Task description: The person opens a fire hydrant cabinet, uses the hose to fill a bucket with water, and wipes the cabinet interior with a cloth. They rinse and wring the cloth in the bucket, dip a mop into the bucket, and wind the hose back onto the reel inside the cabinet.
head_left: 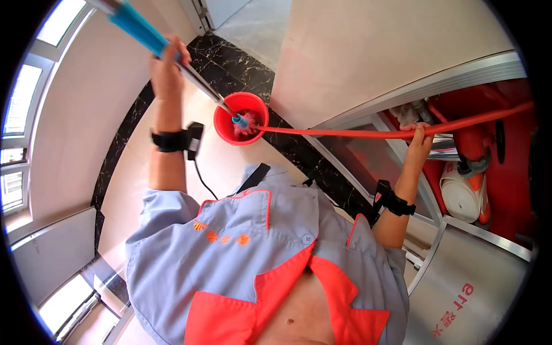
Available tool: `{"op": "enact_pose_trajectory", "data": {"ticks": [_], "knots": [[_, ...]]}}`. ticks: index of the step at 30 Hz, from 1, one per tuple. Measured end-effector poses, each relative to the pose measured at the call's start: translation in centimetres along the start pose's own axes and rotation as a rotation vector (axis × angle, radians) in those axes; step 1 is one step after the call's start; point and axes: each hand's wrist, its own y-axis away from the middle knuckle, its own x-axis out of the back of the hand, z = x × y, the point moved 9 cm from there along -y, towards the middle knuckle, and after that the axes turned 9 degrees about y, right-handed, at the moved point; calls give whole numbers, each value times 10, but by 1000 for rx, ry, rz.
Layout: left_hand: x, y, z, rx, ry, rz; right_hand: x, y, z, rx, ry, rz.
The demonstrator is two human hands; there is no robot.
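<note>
My left hand (168,72) is wrapped round the pole of a mop (198,80), near its blue grip. The pole slants down to the right, and the blue joint and pinkish mop head (246,125) are inside a red bucket (218,127) on the floor. In my right hand (418,135) is a red hose (345,134), closed between the fingers. The hose runs from the cabinet at the right to the bucket, where its end reaches over the rim. The water level in the bucket cannot be made out.
An open red hose cabinet (512,190) at the right holds a rolled white hose (460,198) and fittings. Its glass door (466,282) stands at the lower right. Black marble edging (230,69) crosses the pale floor (201,167). Windows (26,103) line the left wall.
</note>
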Motion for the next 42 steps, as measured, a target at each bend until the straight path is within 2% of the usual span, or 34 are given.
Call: {"op": "enact_pose_trajectory", "data": {"ticks": [3,4,5,7,10,11,13,14,15,16,17,18,24,27,29,31,33,36,37,39,41,42], "knots": [[-49,-11,82,7,54,-289,0,0,1,14,13,10],[-62,-11,101,32,191,-580,2,0,1,16,18,21],[-72,-8,123,0,189,-750,3,1,1,6,23,20],[-105,11,153,86,257,-1215,2,3,-1,-13,38,8],[-91,5,139,142,216,-1181,1,3,-4,-4,69,25],[-82,1,124,78,110,-1097,1,4,-5,-1,57,23],[-56,-6,74,101,-152,-655,0,5,-5,2,33,18],[-40,-3,39,157,-169,-421,0,5,-4,1,39,21],[-26,5,2,182,-264,-321,1,3,-2,2,45,25],[5,13,-57,296,-347,-304,2,3,-1,1,52,29],[24,35,-91,329,-266,-131,2,3,-1,0,52,26],[42,48,-111,312,-272,-67,1,4,-2,-2,52,25],[56,65,-108,155,-213,317,-4,6,-8,-3,26,24],[34,37,-74,28,-127,188,2,6,0,-6,15,16],[6,5,-16,-9,106,85,3,5,1,-4,23,14],[-21,-11,49,-63,47,-28,2,6,-3,-5,49,23],[-45,-17,92,-41,139,-302,1,6,-3,-14,43,16],[-72,-6,133,-5,331,-929,3,5,-1,3,32,16],[-80,1,139,86,375,-1085,2,3,-2,15,26,9],[-60,-7,128,-19,250,-892,0,3,-5,-6,51,28],[-33,-13,93,-83,-66,-425,0,4,-6,-5,64,33],[-16,-12,56,24,-161,-313,1,3,-5,9,64,30]]}}
